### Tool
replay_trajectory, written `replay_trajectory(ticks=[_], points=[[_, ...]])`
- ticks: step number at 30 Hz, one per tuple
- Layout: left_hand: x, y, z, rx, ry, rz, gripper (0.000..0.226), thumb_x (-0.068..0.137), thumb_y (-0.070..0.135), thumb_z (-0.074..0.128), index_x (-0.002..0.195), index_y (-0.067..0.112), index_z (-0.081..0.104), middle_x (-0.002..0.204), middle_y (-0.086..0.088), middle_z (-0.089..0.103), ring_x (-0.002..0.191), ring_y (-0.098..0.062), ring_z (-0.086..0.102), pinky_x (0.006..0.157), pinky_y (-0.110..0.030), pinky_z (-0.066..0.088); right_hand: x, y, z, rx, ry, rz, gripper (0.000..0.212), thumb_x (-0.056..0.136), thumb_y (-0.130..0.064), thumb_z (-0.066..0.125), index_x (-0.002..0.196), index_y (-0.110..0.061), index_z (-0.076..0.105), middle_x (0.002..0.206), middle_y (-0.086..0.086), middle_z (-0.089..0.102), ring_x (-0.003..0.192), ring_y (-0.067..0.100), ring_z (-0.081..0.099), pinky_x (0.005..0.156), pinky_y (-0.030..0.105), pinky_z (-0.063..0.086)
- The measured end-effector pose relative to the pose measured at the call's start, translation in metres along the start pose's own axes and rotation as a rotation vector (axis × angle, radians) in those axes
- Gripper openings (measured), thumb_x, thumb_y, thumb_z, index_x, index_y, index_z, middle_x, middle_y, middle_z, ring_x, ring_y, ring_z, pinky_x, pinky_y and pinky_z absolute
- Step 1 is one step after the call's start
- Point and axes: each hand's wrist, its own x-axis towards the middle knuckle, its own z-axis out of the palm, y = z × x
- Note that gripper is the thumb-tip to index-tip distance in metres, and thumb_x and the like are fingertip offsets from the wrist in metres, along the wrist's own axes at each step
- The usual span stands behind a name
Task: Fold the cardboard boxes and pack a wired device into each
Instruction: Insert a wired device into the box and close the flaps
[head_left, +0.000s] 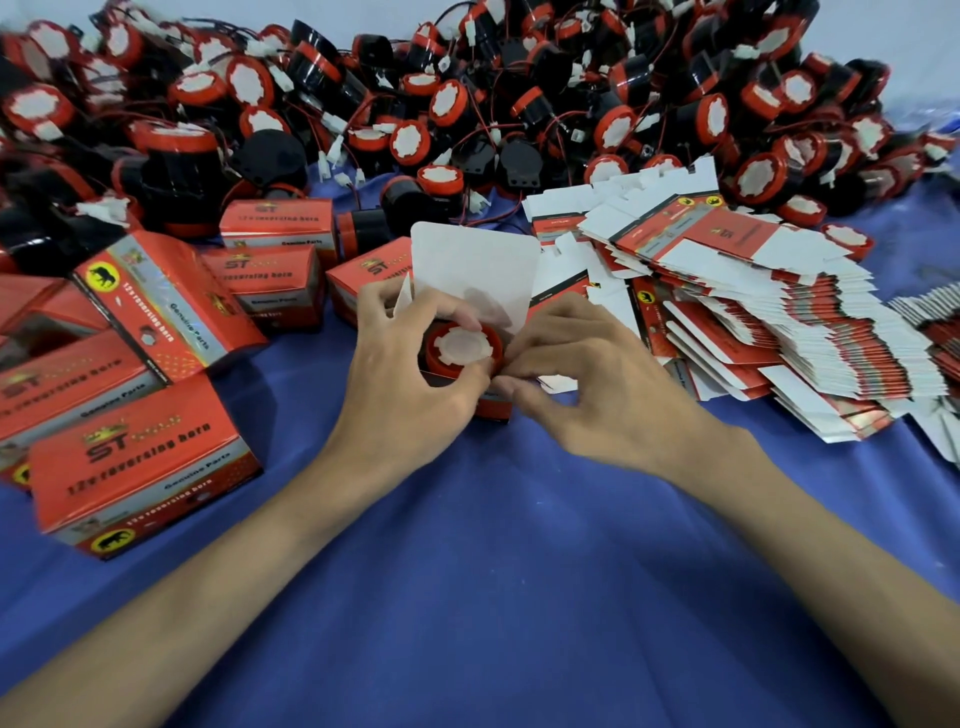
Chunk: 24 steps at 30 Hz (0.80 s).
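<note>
An open red cardboard box (475, 262) stands at the middle of the blue cloth, its white lid flap upright. Inside it sits a red and black wired device (461, 349), white face up. My left hand (410, 374) grips the box's left side, thumb at the device's rim. My right hand (587, 379) pinches the box's right side flap beside the device. The box's lower walls are hidden by both hands.
Several closed red boxes (145, 467) lie at the left. A fanned stack of flat box blanks (769, 322) lies at the right. A big heap of red and black wired devices (467, 93) fills the back. Blue cloth (493, 571) covers the near table.
</note>
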Motion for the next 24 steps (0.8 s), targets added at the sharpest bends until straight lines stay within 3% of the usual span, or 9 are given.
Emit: replay_trajectory(ticks=[4, 7, 10, 12, 14, 16, 18, 20, 24], points=[[-0.001, 0.001, 0.001, -0.039, -0.009, -0.001, 0.03, 0.074, 0.014, 0.074, 0.092, 0.03, 0.057, 0.119, -0.004, 0.04, 0.102, 0.023, 0.033, 0.089, -0.004, 0.035, -0.002, 0.004, 0.003, -0.036, -0.005, -0.019, 0.015, 0.083, -0.019, 0.064, 0.082, -0.011, 0.076, 0.085, -0.002, 0.07, 0.09, 0.022, 0.056, 0.084, 0.036, 0.043], [-0.002, 0.0, 0.0, -0.05, 0.028, 0.033, 0.044, 0.071, 0.022, 0.067, 0.109, 0.034, 0.049, 0.123, -0.003, 0.036, 0.109, 0.024, 0.03, 0.092, 0.0, 0.03, -0.005, 0.004, 0.014, -0.054, 0.12, -0.002, 0.014, 0.082, -0.016, 0.068, 0.091, -0.006, 0.072, 0.106, 0.009, 0.063, 0.099, 0.027, 0.054, 0.088, 0.038, 0.044], [-0.001, -0.002, 0.001, -0.102, 0.095, 0.056, 0.073, 0.071, 0.019, 0.071, 0.128, 0.027, 0.026, 0.131, 0.0, 0.025, 0.123, 0.009, 0.028, 0.098, -0.001, 0.025, -0.003, 0.005, 0.018, -0.064, 0.291, 0.129, 0.049, 0.072, -0.031, 0.082, 0.107, -0.002, 0.063, 0.126, 0.018, 0.046, 0.116, 0.018, 0.038, 0.098, 0.02, 0.036], [-0.001, -0.004, 0.001, -0.144, 0.099, 0.053, 0.079, 0.071, 0.017, 0.073, 0.129, 0.02, 0.019, 0.133, 0.005, 0.025, 0.123, 0.006, 0.032, 0.098, -0.003, 0.028, -0.001, 0.006, 0.017, 0.016, 0.325, 0.209, 0.066, 0.065, -0.039, 0.086, 0.111, -0.002, 0.058, 0.121, 0.014, 0.046, 0.107, 0.005, 0.039, 0.095, 0.007, 0.033], [0.0, -0.006, 0.0, -0.122, 0.089, 0.046, 0.073, 0.069, 0.021, 0.074, 0.125, 0.015, 0.027, 0.128, 0.004, 0.029, 0.118, 0.01, 0.034, 0.095, -0.002, 0.029, -0.001, 0.005, 0.017, 0.131, 0.295, 0.255, 0.068, 0.062, -0.034, 0.089, 0.113, -0.003, 0.056, 0.112, 0.007, 0.051, 0.089, -0.005, 0.048, 0.084, 0.005, 0.041], [0.001, -0.008, -0.002, -0.081, 0.085, 0.032, 0.067, 0.067, 0.026, 0.075, 0.118, 0.016, 0.032, 0.123, -0.001, 0.032, 0.115, 0.01, 0.035, 0.093, 0.0, 0.028, -0.001, 0.003, 0.02, 0.182, 0.3, 0.277, 0.072, 0.061, -0.029, 0.091, 0.118, -0.004, 0.056, 0.107, 0.001, 0.055, 0.086, -0.004, 0.054, 0.081, 0.005, 0.045], [0.003, -0.01, -0.004, -0.092, 0.085, -0.002, 0.068, 0.065, 0.029, 0.076, 0.115, 0.018, 0.031, 0.122, 0.0, 0.032, 0.113, 0.012, 0.035, 0.093, 0.0, 0.029, -0.002, 0.0, 0.021, 0.208, 0.317, 0.3, 0.081, 0.06, -0.03, 0.091, 0.127, -0.005, 0.053, 0.11, -0.006, 0.057, 0.094, -0.002, 0.055, 0.086, 0.006, 0.044], [0.004, -0.011, -0.004, -0.099, 0.077, -0.038, 0.071, 0.063, 0.029, 0.08, 0.115, 0.02, 0.032, 0.123, 0.002, 0.03, 0.114, 0.013, 0.033, 0.093, -0.001, 0.03, -0.003, -0.001, 0.021, 0.195, 0.324, 0.278, 0.078, 0.064, -0.03, 0.088, 0.129, -0.005, 0.055, 0.113, -0.005, 0.06, 0.1, 0.001, 0.057, 0.091, 0.006, 0.042], [0.002, -0.008, -0.003, -0.036, 0.077, 0.03, 0.059, 0.068, 0.023, 0.08, 0.116, 0.013, 0.047, 0.119, 0.003, 0.023, 0.116, 0.018, 0.025, 0.097, 0.001, 0.026, -0.002, -0.001, 0.023, 0.147, 0.259, 0.149, 0.06, 0.076, -0.015, 0.079, 0.128, 0.004, 0.056, 0.127, 0.013, 0.061, 0.112, 0.022, 0.058, 0.1, 0.016, 0.041]])
